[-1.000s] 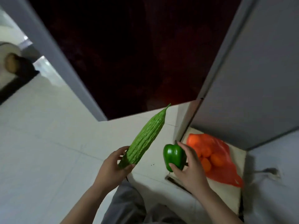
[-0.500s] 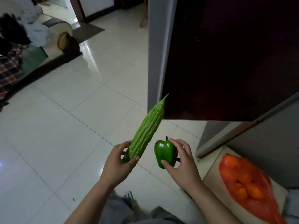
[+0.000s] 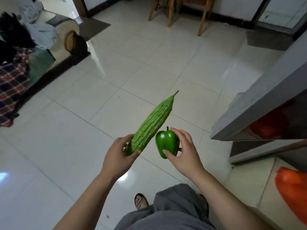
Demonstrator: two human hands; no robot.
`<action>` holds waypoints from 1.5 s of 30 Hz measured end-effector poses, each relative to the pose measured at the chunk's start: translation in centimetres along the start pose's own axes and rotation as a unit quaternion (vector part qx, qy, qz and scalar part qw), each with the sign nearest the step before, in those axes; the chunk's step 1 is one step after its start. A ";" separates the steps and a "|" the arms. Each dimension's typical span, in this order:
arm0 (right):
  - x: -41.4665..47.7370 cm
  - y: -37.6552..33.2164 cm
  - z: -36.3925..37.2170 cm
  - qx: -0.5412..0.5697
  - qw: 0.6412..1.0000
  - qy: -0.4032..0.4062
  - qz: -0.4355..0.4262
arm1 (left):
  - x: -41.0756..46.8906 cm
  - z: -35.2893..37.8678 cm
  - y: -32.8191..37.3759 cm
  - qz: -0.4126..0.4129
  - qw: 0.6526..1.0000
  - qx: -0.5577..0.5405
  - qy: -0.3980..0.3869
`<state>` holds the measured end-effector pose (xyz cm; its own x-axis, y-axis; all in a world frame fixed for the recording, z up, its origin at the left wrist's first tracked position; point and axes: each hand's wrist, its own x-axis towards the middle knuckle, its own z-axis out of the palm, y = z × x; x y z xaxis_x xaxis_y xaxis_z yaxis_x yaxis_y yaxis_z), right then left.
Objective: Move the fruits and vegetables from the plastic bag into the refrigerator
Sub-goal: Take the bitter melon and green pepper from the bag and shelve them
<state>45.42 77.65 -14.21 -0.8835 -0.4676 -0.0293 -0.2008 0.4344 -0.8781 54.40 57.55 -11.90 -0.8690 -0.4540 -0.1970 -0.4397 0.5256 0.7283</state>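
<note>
— What do we have, starting at the left?

— A sofa [image 3: 63, 39] heaped with clothes [image 3: 15, 67], some plaid, on glossy pale floor tiles [image 3: 69, 146]. Our left hand [image 3: 118, 156] grips the blunt end of a long, warty gourd [image 3: 152, 125] that tapers up and to the right, held over the floor.

— And beside it?

— Our right hand [image 3: 186, 151] clasps a smooth, shiny pepper [image 3: 167, 141], just beside the gourd. Wooden chair legs [image 3: 186, 12] stand at the far wall. At right we see a flat grey fridge door [image 3: 259, 98], and low at the edge a crinkled orange bag [image 3: 294, 188].
</note>
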 end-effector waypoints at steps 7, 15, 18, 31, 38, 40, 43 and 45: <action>7.7 -0.2 0.6 -0.029 0.999 0.021 -0.001 | 8.5 -2.6 0.4 -0.001 0.999 -0.033 -0.003; 22.5 1.7 -1.7 -0.025 0.995 0.091 0.013 | 24.1 -1.4 6.4 -0.012 0.993 -0.101 -0.060; 29.1 1.1 -3.6 -0.019 0.994 0.103 0.012 | 29.9 -1.7 9.3 0.004 0.993 -0.104 -0.061; 43.2 6.0 -19.9 -0.054 0.938 0.331 0.086 | 53.2 10.5 30.3 0.199 0.946 -0.117 -0.228; 46.2 8.6 -31.7 -0.087 0.863 0.470 0.161 | 60.3 20.9 44.7 0.329 0.847 -0.064 -0.413; 46.0 9.1 -34.5 -0.093 0.834 0.510 0.192 | 61.0 24.0 48.6 0.352 0.814 -0.049 -0.460; 44.3 10.2 -37.8 -0.107 0.780 0.566 0.247 | 60.0 28.8 53.9 0.377 0.757 -0.010 -0.533; 42.8 10.9 -39.8 -0.104 0.745 0.600 0.271 | 58.3 32.2 56.9 0.388 0.724 0.013 -0.570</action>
<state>-11.41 93.07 -6.05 -0.5751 0.7920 0.2052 0.3728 0.4769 -0.7960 -28.59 84.08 -3.09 -0.4738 0.8661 -0.1591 0.2906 0.3243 0.9002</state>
